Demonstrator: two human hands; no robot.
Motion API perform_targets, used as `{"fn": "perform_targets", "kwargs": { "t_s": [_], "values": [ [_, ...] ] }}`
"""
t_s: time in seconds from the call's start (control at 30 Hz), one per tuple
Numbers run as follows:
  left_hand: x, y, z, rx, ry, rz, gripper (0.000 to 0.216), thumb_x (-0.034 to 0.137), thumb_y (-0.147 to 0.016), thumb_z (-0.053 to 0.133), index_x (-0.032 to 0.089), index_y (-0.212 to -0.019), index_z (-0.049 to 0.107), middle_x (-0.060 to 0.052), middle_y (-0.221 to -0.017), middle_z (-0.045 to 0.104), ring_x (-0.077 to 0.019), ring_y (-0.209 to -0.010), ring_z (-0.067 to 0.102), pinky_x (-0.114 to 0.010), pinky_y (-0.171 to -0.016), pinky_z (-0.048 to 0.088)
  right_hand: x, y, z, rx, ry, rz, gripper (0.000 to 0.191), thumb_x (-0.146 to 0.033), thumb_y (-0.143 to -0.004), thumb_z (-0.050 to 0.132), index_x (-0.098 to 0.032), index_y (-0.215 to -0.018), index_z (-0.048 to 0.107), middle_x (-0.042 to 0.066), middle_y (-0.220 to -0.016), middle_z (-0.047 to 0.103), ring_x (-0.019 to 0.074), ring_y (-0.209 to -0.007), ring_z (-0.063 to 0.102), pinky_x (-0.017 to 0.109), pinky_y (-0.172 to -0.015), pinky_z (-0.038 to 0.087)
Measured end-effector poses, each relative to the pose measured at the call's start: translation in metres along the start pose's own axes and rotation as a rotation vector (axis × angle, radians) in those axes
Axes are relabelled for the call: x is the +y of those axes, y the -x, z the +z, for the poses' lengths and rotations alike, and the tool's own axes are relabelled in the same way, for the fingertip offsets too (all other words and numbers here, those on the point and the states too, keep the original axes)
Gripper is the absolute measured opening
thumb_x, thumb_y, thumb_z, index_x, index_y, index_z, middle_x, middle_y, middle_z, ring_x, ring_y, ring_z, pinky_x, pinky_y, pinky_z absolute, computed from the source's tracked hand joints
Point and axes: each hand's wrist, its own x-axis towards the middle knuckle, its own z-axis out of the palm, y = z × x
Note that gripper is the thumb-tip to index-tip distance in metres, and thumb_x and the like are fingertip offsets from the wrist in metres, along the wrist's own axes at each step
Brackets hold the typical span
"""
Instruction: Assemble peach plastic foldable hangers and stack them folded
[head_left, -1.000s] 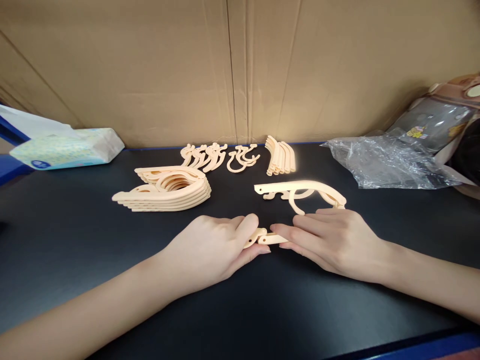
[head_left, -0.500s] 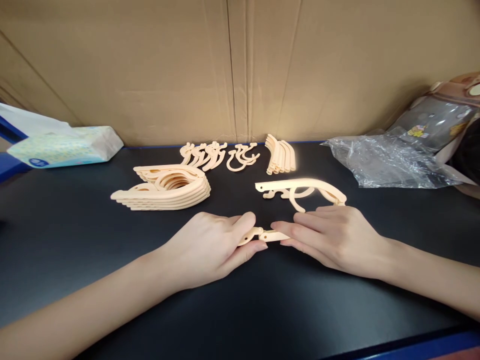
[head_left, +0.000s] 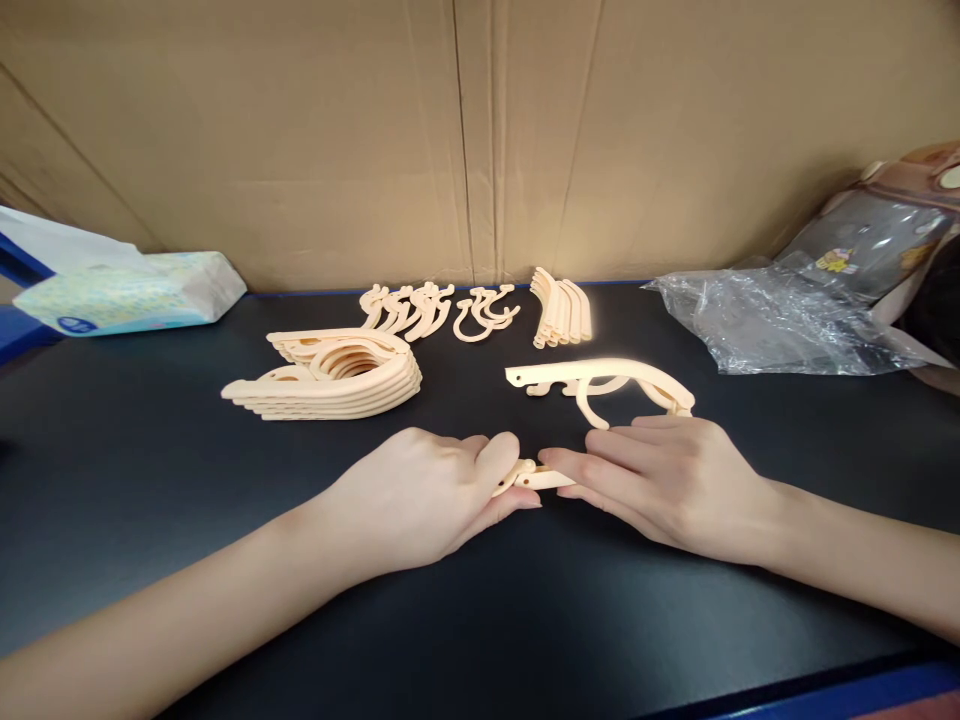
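A cream plastic folding hanger [head_left: 600, 371] is held by my right hand [head_left: 667, 490], its hook curving down beside the fingers. One long arm of it lies beyond the hand, with a hole at its bare left end. The nearer arm end [head_left: 546, 480] pokes out from under my right fingers. My left hand [head_left: 424, 495] pinches a small cream hanger piece [head_left: 508, 482] between thumb and fingers. This piece overlaps the nearer arm end; whether they are locked together I cannot tell. Both hands are closed, and their fingers hide most of the joint's surroundings.
A stack of folded hangers [head_left: 330, 390] lies to the left on the black table [head_left: 480, 640]. Behind are curved end pieces [head_left: 409, 310], loose hooks [head_left: 486, 312] and a bundle of arm pieces [head_left: 561, 312]. A tissue pack [head_left: 135, 295] and clear plastic bag [head_left: 780, 320] flank them.
My left hand has shifted slightly right, bringing its small piece closer over the nearer arm end. The hanger in my right hand has moved a little to the left.
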Motion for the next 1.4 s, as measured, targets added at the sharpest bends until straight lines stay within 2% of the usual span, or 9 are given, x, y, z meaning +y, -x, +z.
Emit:
{"fn": "perform_targets", "kwargs": {
  "t_s": [0.43, 0.9, 1.2, 1.4],
  "values": [
    [-0.0027, 0.0014, 0.0002, 0.030, -0.178, 0.065, 0.050, 0.042, -0.106, 0.010, 0.020, -0.073, 0.041, 0.003, -0.053, 0.052, -0.0135, -0.038, 0.053, -0.028, -0.039, 0.024, -0.0014, -0.0003, 0.0011, -0.016, -0.007, -0.017, 0.028, -0.030, -0.103, 0.043, -0.021, -0.099, 0.069, -0.006, -0.058, 0.056, 0.0086, -0.044, 0.041, 0.026, -0.047, 0.029],
    [-0.0032, 0.0017, 0.0011, 0.118, -0.378, 0.148, 0.049, 0.040, -0.106, 0.019, 0.019, -0.069, 0.044, 0.003, -0.050, 0.047, -0.0135, -0.037, 0.048, -0.029, -0.040, 0.024, 0.0013, 0.0026, 0.0007, -0.125, -0.213, 0.017, 0.030, -0.030, -0.103, 0.040, -0.017, -0.101, 0.067, -0.003, -0.063, 0.062, 0.0090, -0.046, 0.051, 0.026, -0.048, 0.032],
    [-0.0041, 0.0009, 0.0005, 0.194, -0.400, 0.182, 0.045, 0.042, -0.104, 0.034, 0.019, -0.067, 0.045, 0.004, -0.053, 0.044, -0.0119, -0.041, 0.043, -0.028, -0.042, 0.026, 0.0033, 0.0018, -0.0033, -0.193, -0.347, 0.057, 0.031, -0.029, -0.104, 0.037, -0.017, -0.108, 0.066, 0.000, -0.071, 0.068, 0.0092, -0.055, 0.059, 0.022, -0.054, 0.039],
    [-0.0054, -0.0003, 0.0006, 0.238, -0.354, 0.211, 0.042, 0.038, -0.104, 0.035, 0.019, -0.068, 0.047, 0.005, -0.055, 0.047, -0.0118, -0.044, 0.045, -0.027, -0.045, 0.033, 0.0043, 0.0020, -0.0019, -0.146, -0.293, 0.035, 0.031, -0.028, -0.103, 0.038, -0.017, -0.105, 0.067, -0.001, -0.069, 0.068, 0.0089, -0.050, 0.056, 0.024, -0.050, 0.035]
  ]
}}
